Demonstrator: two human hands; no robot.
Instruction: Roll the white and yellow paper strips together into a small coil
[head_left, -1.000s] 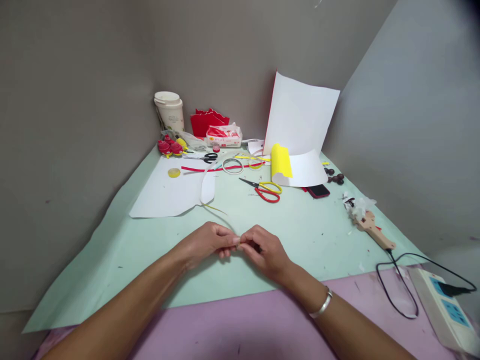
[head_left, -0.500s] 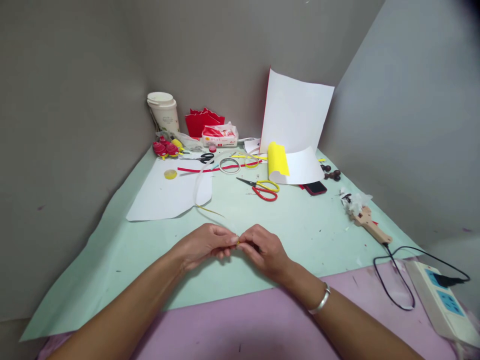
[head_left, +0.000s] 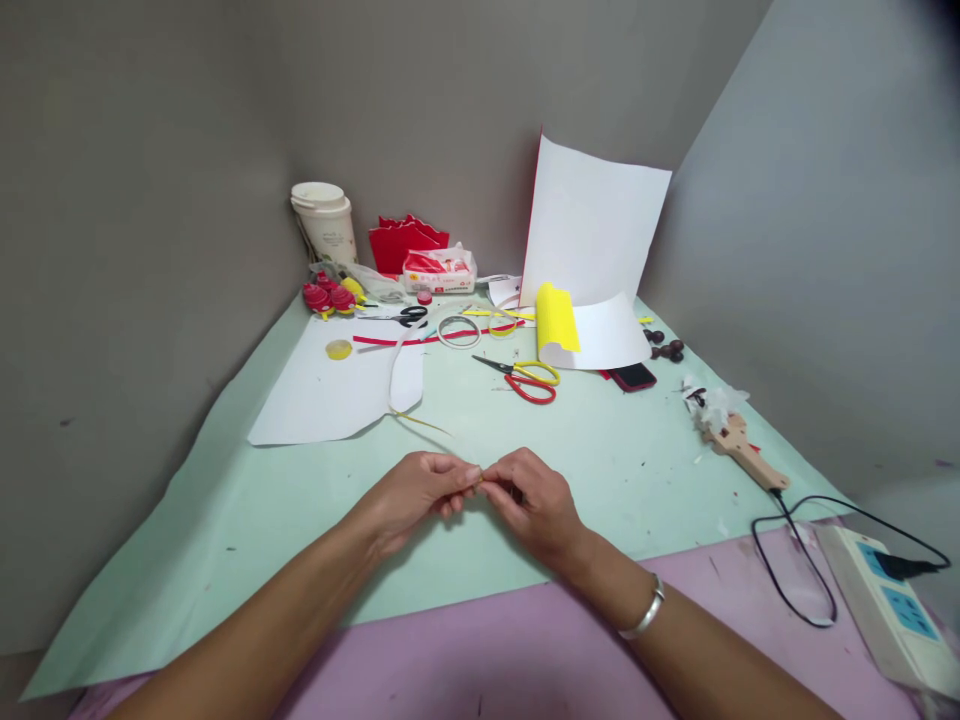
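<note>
Left hand (head_left: 421, 492) on thin strip (head_left: 421, 423)

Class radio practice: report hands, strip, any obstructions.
Left hand and right hand pinching pale strip, close together. Strip loops over white paper. Red-and-yellow scissors beyond, touching neither hand.

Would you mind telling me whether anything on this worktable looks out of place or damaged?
Two things do. Crumpled white material is bunched at the front end of the beige corded tool, partly hiding it, which looks untidy. Behind the red-and-white packet, the red card has ragged upper edges, as if torn.
</note>
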